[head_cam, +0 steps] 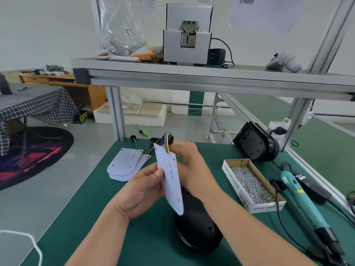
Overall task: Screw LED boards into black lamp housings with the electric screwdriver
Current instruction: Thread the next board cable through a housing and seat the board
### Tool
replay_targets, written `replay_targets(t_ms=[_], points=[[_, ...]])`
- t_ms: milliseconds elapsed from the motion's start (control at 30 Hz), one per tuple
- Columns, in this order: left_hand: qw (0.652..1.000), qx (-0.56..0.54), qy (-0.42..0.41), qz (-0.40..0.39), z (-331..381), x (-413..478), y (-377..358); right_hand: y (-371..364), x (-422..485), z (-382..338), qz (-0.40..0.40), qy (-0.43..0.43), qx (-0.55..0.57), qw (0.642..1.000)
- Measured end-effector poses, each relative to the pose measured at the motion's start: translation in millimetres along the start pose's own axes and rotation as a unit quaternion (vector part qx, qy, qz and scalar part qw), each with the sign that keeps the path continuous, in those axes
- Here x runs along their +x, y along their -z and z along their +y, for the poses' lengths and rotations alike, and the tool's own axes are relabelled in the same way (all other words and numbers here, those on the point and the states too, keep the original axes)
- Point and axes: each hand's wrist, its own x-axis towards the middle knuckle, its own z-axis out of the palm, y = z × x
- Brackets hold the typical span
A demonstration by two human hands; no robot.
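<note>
While your left hand (144, 191) pinches the near edge of the LED board (171, 181), thumb on its face, your right hand (192, 166) curls round its far side by the wires. You hold it upright just above the black lamp housing (197, 231) on the green mat (96, 208). Spare boards (124, 164) lie left of your hands, screw box (251, 185) and electric screwdriver (301, 200) right. Aluminium shelf (192, 73) beyond, checked table (32, 100) far left.
</note>
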Motion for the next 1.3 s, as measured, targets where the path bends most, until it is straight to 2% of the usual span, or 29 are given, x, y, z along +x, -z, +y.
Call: replay_targets(t_ms=[67, 100, 167, 233, 333, 533, 633, 733, 833, 933, 1000, 1067, 1133, 1300], points=[[0.998, -0.003, -0.006, 0.061, 1.3, 1.4, 1.5, 6.1, 1.2, 12.3, -0.034, 0.038, -0.071, 0.996], [0.995, -0.010, -0.004, 0.100, 0.8, 2.6, 3.4, 9.8, 2.1, 23.0, -0.057, 0.022, -0.084, 0.995], [0.984, -0.049, 0.005, 0.173, -0.7, 2.9, 8.7, 17.6, 3.8, 48.2, -0.101, -0.081, -0.124, 0.984], [0.973, -0.106, -0.001, 0.204, 0.2, 2.2, 15.6, 24.7, 2.1, 73.2, -0.145, -0.188, -0.164, 0.957], [0.965, -0.157, -0.020, 0.209, 3.3, 3.8, 22.7, 31.9, 2.5, 91.4, -0.148, -0.235, -0.181, 0.944], [0.953, -0.215, -0.004, 0.215, 7.9, 2.0, 29.0, 42.7, 6.5, 97.1, -0.137, -0.230, -0.210, 0.940], [0.951, -0.230, 0.010, 0.206, 11.2, -2.9, 29.2, 48.1, 6.3, 99.6, -0.126, -0.149, -0.278, 0.941], [0.959, -0.225, 0.035, 0.166, 14.1, -8.5, 30.1, 53.6, 2.0, 108.6, -0.118, -0.046, -0.392, 0.911], [0.970, -0.198, 0.045, 0.133, 17.0, -13.6, 30.9, 71.5, -3.7, 118.5, -0.063, -0.073, -0.410, 0.907], [0.975, -0.149, 0.046, 0.156, 14.6, -9.6, 23.6, 85.4, -7.5, 126.4, -0.022, -0.138, -0.344, 0.928], [0.974, -0.117, 0.047, 0.187, 9.7, -4.5, 14.2, 89.4, -12.3, 126.5, 0.038, -0.171, -0.203, 0.963], [0.973, -0.098, 0.044, 0.206, 2.5, 0.0, 8.5, 89.5, -20.7, 119.7, 0.087, -0.181, -0.030, 0.979], [0.976, -0.054, 0.052, 0.206, -4.2, 2.8, 3.4, 87.6, -31.6, 110.2, 0.120, -0.169, 0.067, 0.976], [0.976, 0.069, 0.087, 0.190, -16.3, 6.4, -1.8, 82.5, -61.4, 83.4, 0.186, -0.102, 0.216, 0.953]])
